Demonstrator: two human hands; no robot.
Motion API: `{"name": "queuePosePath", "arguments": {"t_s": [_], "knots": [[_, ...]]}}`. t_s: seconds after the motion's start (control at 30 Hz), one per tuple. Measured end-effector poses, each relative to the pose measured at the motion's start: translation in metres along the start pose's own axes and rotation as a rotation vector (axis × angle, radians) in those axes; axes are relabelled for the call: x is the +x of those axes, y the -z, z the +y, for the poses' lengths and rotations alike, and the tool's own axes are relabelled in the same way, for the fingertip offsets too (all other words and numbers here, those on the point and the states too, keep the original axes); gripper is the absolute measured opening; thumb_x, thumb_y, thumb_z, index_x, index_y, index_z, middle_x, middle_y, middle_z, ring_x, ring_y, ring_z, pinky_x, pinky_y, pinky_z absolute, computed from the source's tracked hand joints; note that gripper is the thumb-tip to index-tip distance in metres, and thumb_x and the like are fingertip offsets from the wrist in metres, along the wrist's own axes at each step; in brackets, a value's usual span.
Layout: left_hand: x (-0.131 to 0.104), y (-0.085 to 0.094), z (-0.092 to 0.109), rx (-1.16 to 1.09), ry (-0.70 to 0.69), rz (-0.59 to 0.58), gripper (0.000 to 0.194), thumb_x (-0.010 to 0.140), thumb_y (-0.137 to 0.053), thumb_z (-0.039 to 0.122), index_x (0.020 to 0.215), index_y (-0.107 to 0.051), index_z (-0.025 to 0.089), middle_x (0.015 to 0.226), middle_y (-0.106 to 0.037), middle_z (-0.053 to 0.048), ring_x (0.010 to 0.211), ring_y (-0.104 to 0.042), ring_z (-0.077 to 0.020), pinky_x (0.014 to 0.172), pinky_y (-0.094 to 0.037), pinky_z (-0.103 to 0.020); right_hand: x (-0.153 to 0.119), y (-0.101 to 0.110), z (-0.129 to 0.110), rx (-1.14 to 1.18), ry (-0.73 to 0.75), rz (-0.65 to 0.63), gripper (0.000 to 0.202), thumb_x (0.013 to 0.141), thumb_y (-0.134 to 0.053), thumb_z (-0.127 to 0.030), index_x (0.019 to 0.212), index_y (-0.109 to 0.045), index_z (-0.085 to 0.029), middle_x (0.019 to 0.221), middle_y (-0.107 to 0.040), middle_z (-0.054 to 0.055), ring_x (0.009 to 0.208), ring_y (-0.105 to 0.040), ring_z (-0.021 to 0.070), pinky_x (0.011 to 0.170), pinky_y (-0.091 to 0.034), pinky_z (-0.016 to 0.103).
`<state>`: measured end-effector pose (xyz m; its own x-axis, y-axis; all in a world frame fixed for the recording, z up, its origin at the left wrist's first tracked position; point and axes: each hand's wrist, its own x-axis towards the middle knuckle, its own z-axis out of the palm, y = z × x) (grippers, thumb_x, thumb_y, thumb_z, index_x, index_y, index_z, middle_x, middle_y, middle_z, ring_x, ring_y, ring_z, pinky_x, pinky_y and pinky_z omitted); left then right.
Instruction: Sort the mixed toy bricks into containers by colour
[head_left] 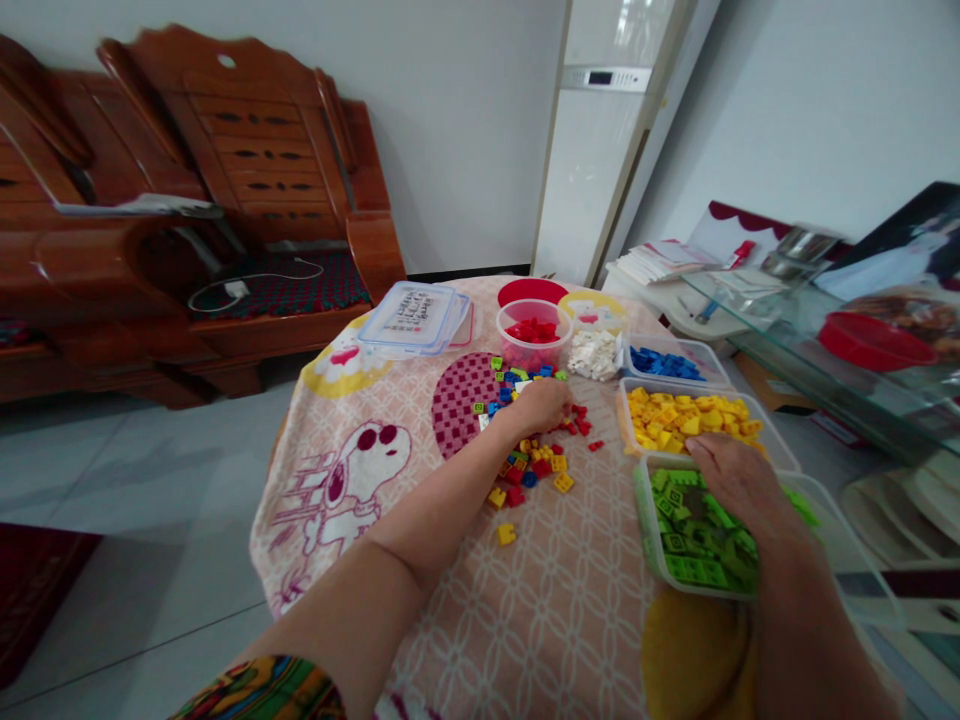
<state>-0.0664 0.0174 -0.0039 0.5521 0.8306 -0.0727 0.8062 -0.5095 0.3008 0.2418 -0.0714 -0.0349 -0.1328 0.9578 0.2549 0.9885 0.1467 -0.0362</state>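
Note:
My left hand (pixel 541 405) reaches over a mixed pile of small bricks (pixel 517 470) at the table's middle; its fingers curl down beside red pieces, and what they hold, if anything, is hidden. My right hand (pixel 731 475) is at the near edge of the box of yellow bricks (pixel 664 418), above the box of green bricks (pixel 694 535). Its fingers are together, with the fingertips at the yellow pieces; whether something is pinched there is too small to tell. Red bricks (pixel 534 330) lie in a round pink tub (pixel 534 357) beyond my left hand.
White bricks (pixel 594 354) are heaped beside a box of blue bricks (pixel 664 364). Box lids (pixel 412 315) lie at the table's far left. A glass shelf (pixel 832 360) stands to the right, holding a red bowl (pixel 874 341). Wooden chairs (pixel 255 150) stand behind, left.

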Motion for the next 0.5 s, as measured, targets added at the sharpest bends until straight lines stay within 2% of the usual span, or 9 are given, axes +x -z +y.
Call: {"name": "queuePosePath", "arguments": {"t_s": [0.3,0.5], "knots": [[-0.0017,-0.0008,-0.0018,-0.030,-0.041,0.044,0.019,0.079,-0.062,0.007,0.086,-0.077,0.015,0.094,-0.076,-0.012,0.095,-0.071,-0.0249,0.086,-0.053,-0.032,0.0007,0.0011,-0.0002,0.018,0.007,0.006,0.035,0.098,-0.038,-0.030,0.075,-0.063,-0.023,0.083,-0.074,0.012,0.080,-0.068,0.0255,0.077,-0.051,0.037],[-0.0025,0.0022,-0.0028,-0.016,-0.015,0.049,0.015,0.081,-0.067,0.015,0.093,-0.076,0.016,0.095,-0.076,-0.011,0.092,-0.070,-0.0250,0.077,-0.052,-0.030,-0.0004,0.0012,-0.0006,0.015,0.022,0.018,0.036,0.099,-0.037,-0.031,0.076,-0.063,-0.022,0.083,-0.074,0.012,0.080,-0.068,0.0258,0.077,-0.051,0.037]]}}
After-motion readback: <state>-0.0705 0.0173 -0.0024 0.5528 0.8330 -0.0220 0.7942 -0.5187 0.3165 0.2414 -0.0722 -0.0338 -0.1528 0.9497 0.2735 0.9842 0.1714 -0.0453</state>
